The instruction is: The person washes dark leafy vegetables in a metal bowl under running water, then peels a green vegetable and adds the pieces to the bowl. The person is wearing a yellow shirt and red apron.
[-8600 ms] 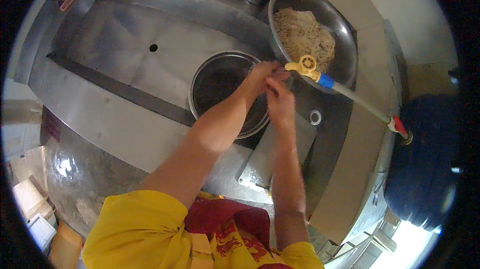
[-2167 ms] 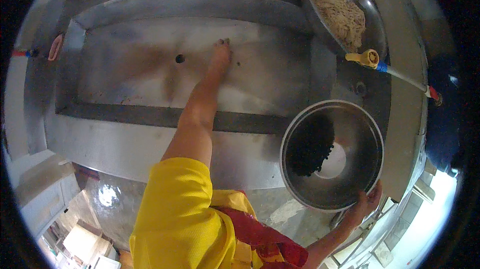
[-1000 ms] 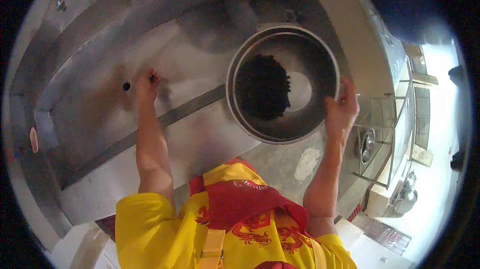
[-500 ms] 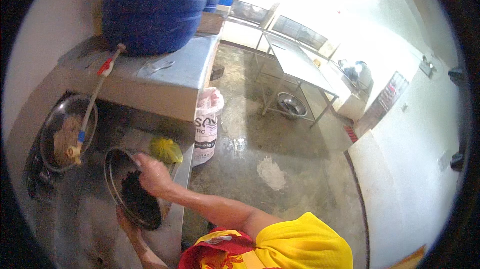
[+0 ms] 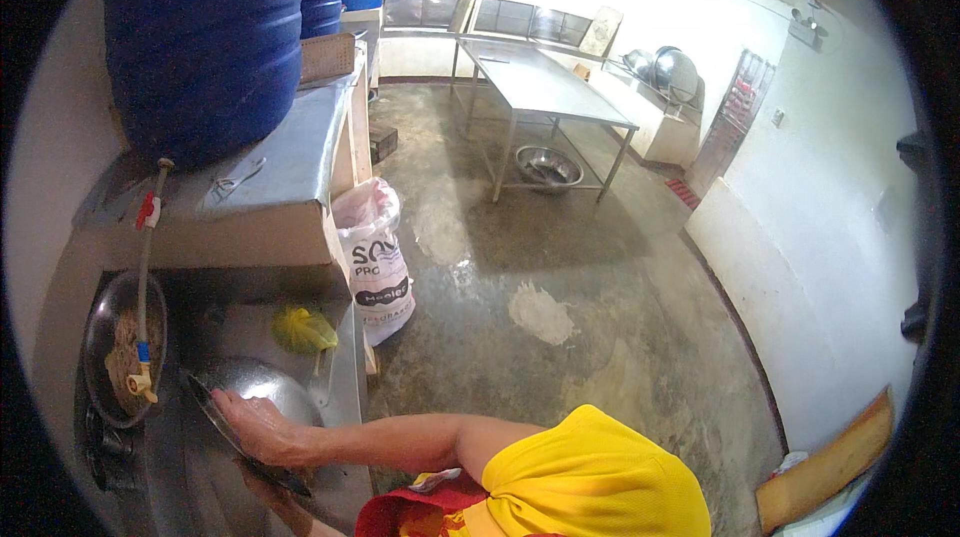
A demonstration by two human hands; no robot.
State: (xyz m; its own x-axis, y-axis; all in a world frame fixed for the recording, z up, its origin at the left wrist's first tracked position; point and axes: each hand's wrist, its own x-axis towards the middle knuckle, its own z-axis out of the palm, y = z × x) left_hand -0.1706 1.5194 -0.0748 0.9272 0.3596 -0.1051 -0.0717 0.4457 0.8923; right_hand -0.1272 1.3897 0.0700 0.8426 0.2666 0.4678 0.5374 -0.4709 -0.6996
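A person in a bright yellow cloth sleeve [image 5: 600,467] holds a big, round, shiny metal bowl [image 5: 272,385] in the lower left of the frame. The bowl is tipped far over on its side, and its dark rim slants down from left to right. The right hand [image 5: 268,432] is on the rim, and its fingers are bent around it and hold on tight. The left hand [image 5: 275,494] is lower down, by the bottom part of the rim. The right arm hides some of it, so one cannot tell how its fingers are.

The bowl is over a grey metal counter [image 5: 347,367]. Just above the bowl, a knotted yellow plastic bag [image 5: 303,330] sits on the counter. At the left side of the frame, a wide grey metal basin [image 5: 143,299] leans, with pale, stringy food [image 5: 122,357] in it. A yellow plastic tap [image 5: 141,383] on a thin pale pipe [image 5: 143,287] hangs in front of the basin.

A fat blue plastic barrel [image 5: 205,47] stands in the upper left. A tall white sack [image 5: 375,262] with dark print stands on the floor beside the counter.
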